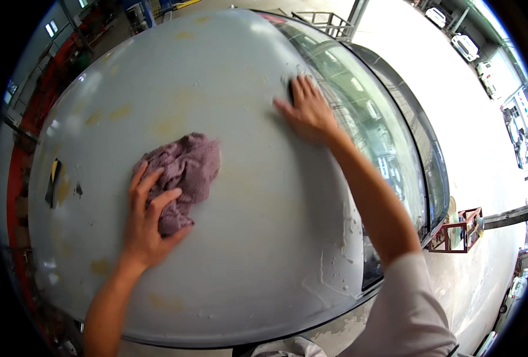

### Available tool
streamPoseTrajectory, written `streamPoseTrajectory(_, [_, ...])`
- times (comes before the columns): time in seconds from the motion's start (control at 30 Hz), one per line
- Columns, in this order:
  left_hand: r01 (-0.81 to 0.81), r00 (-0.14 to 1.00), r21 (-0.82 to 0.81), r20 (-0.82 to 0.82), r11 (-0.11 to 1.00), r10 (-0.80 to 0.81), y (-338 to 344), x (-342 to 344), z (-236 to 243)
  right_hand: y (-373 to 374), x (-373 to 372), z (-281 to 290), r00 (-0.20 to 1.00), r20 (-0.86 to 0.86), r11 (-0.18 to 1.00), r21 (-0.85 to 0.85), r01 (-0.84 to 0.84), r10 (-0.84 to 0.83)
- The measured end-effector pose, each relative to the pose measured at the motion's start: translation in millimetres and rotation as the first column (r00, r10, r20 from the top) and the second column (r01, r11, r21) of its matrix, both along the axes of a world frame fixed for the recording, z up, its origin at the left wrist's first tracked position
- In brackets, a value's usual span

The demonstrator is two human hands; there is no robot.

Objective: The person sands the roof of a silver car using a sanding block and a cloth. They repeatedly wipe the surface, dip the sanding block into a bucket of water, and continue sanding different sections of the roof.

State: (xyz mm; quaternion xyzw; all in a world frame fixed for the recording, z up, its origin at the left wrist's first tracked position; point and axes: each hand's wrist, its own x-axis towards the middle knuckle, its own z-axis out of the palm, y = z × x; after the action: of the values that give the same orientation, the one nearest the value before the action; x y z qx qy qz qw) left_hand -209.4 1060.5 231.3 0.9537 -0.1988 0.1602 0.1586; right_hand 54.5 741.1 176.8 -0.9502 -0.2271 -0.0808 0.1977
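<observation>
A large, curved grey car panel (258,238) with yellowish patches spreads below both hands. On its left half lies a crumpled mauve cloth (192,166). My left hand (146,223) rests on the cloth's near left side, fingers bent into its folds. Farther off, by the edge of the car's glass, my right hand (306,113) presses nearly flat on the panel. Under its fingers a dark piece like sandpaper (291,90) shows only at the left edge, the rest being covered. Water beads surround those fingertips.
A dark strip with a tan side (53,183) lies at the panel's left. Car glass (359,95) borders the panel on the right. Water streaks (346,238) run near that edge. A red metal frame (463,232) stands on the floor at right.
</observation>
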Motion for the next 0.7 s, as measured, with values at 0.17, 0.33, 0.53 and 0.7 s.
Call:
streamPoseTrajectory(0.17, [-0.049,0.999,0.03,-0.022,0.998,0.049,8.6,-13.5,-4.6,-31.2,-110.9,0.5,0.991,-0.002,0.971,-0.201,-0.131,0.134])
streamPoseTrajectory(0.33, [-0.008,1.0,0.007,-0.007,1.0,0.008,-7.8,1.1,3.3,-0.7,54.4,16.8,0.999,-0.034,0.998,-0.036,0.041,-0.043])
streamPoseTrajectory(0.53, [-0.056,0.997,-0.005,-0.061,0.998,0.055,7.3,-15.5,4.7,10.9,-49.8,-5.2,0.993,0.05,0.992,-0.076,-0.101,0.105])
streamPoseTrajectory(0.7, [-0.052,0.998,-0.038,-0.026,0.998,0.051,8.4,-16.1,1.0,-18.4,-143.1,9.5,0.949,-0.025,0.938,-0.149,-0.314,0.314])
